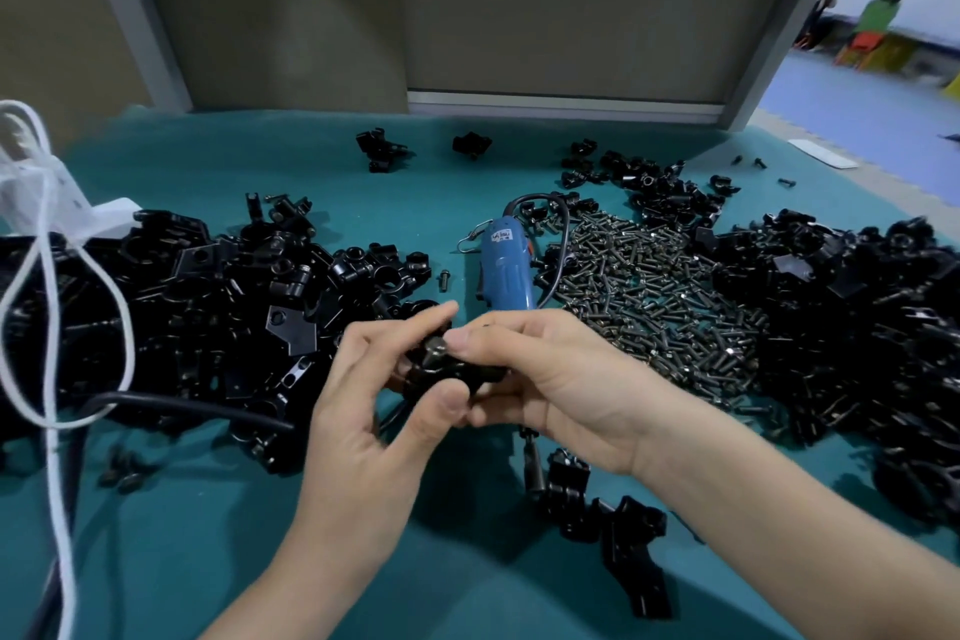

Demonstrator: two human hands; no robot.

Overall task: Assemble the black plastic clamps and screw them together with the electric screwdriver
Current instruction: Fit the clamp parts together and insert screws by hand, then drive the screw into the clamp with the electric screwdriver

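Note:
Both hands hold one black plastic clamp (441, 374) just above the teal table mat (218, 535), near the middle of the view. My left hand (379, 411) grips the clamp from the left, thumb under it. My right hand (540, 379) pinches a screw (435, 346) whose head sticks out of the clamp's top. The blue electric screwdriver (505, 265) lies on the mat just behind my hands, its tip hidden by them.
Big heaps of black clamp parts lie at the left (171, 307) and right (852, 327). A pile of loose screws (654, 291) sits right of the screwdriver. Assembled clamps (613, 530) lie near my right forearm. A white cord (52, 338) hangs at the left.

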